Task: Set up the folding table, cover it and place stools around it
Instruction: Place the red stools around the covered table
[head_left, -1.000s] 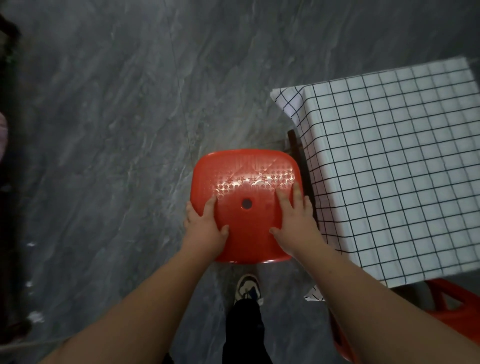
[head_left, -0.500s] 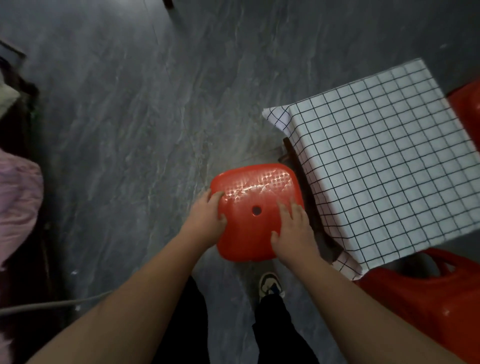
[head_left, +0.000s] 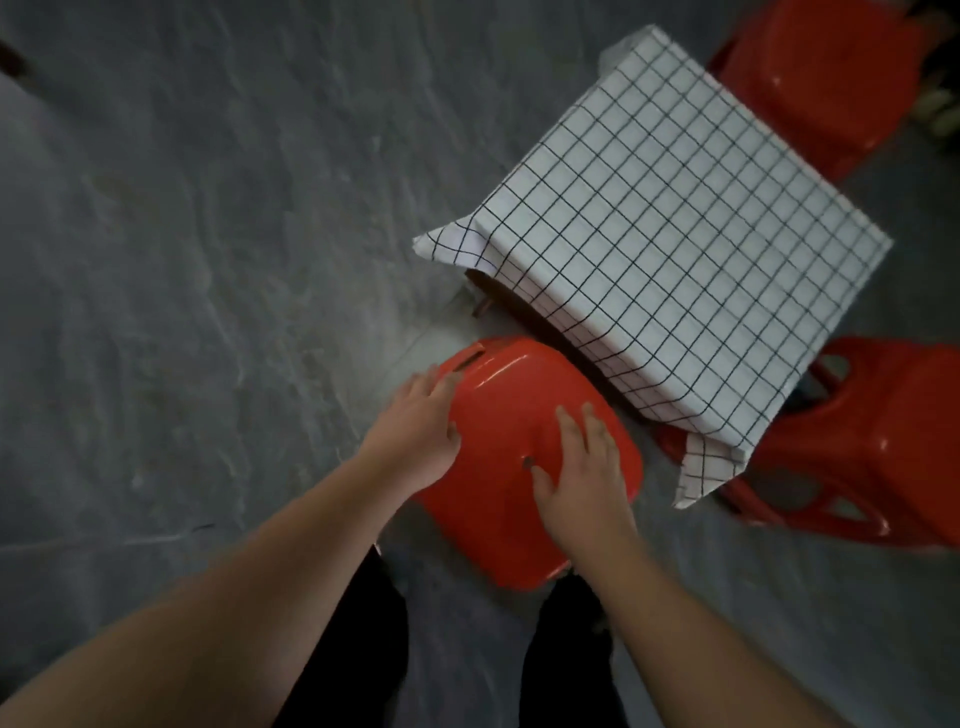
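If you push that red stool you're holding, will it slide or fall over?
The red stool looks like glossy moulded plastic, so it is probably light and stiff. On the smooth grey floor it would likely slide rather than catch. Both hands, left hand and right hand, lie flat on the seat, which should steady it against tipping.

No readable text anywhere in view.

The red stool (head_left: 511, 457) under the hands shows a smooth, glossy seat with no legible lettering, the checked tablecloth (head_left: 670, 249) carries only a black grid on white, and the other two red stools (head_left: 883, 447) bear no labels, brands or numbers that can be made out.
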